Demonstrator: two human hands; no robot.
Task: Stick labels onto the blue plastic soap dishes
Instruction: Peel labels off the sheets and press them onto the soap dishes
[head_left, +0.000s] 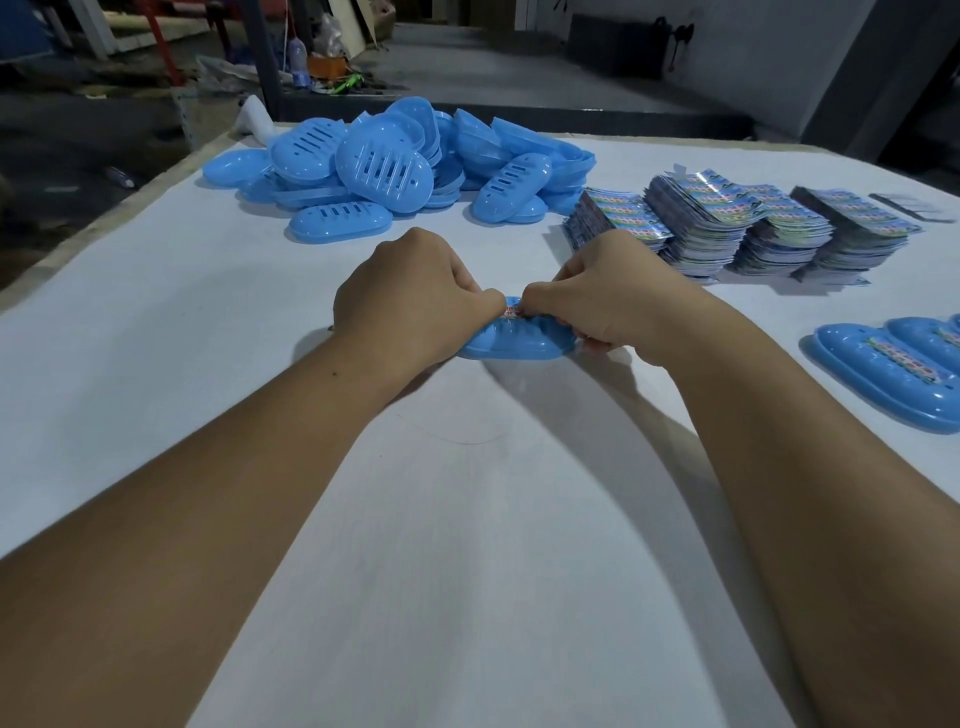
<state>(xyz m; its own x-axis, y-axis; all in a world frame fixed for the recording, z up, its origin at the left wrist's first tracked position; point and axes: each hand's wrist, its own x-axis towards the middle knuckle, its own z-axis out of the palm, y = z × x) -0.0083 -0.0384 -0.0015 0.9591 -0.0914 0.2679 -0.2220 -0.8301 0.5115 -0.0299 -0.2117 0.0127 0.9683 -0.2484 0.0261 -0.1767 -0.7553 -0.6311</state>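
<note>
The blue soap dish (511, 347) lies on the white table (156, 332) right in front of you, a colourful label (511, 312) showing on its top between your thumbs. Your left hand (410, 306) grips the dish's left end; your right hand (597, 306) grips its right end, fingers curled. Beyond lies a heap of unlabelled dishes (395, 161), label stacks (737, 228) to its right, and labelled dishes (893, 369) at your far right
</note>
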